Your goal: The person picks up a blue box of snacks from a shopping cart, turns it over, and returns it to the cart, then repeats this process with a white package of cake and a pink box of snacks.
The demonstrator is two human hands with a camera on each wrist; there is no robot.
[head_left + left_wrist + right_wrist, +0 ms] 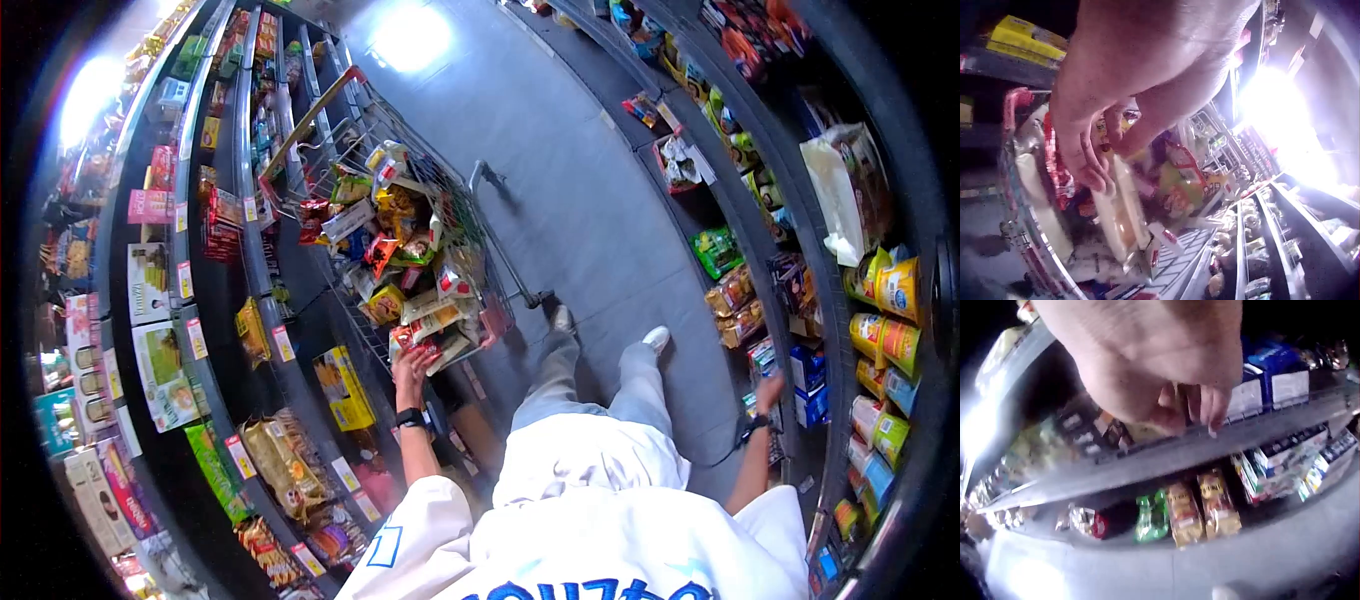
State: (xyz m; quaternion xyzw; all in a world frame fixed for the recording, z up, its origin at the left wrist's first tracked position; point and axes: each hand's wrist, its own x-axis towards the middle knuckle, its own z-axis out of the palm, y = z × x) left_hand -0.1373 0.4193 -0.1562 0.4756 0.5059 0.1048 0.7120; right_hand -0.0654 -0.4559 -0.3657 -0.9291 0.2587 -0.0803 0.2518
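My left hand (410,372) bends its fingers down at a pale package (1121,215) inside the loaded shopping cart (1017,100); I cannot tell whether it grips. Opposite, my right hand (768,392) curves at a shelf edge (1147,467) near blue boxes (1275,357), its hold unclear to me.

The shirt (620,530) is white and loose. On its front there are big dark-blue letters (590,591). The left sleeve (425,530) is short and white, with a blue outlined mark (385,546); the right sleeve (775,525) is white too. The trousers (640,385) have a pale grey-blue colour, and the shoes (657,338) are whitish. The left hand (410,372) and the right hand (770,390) are without gloves. The left band (411,418) and the right band (754,428), worn on the wrists, are black.
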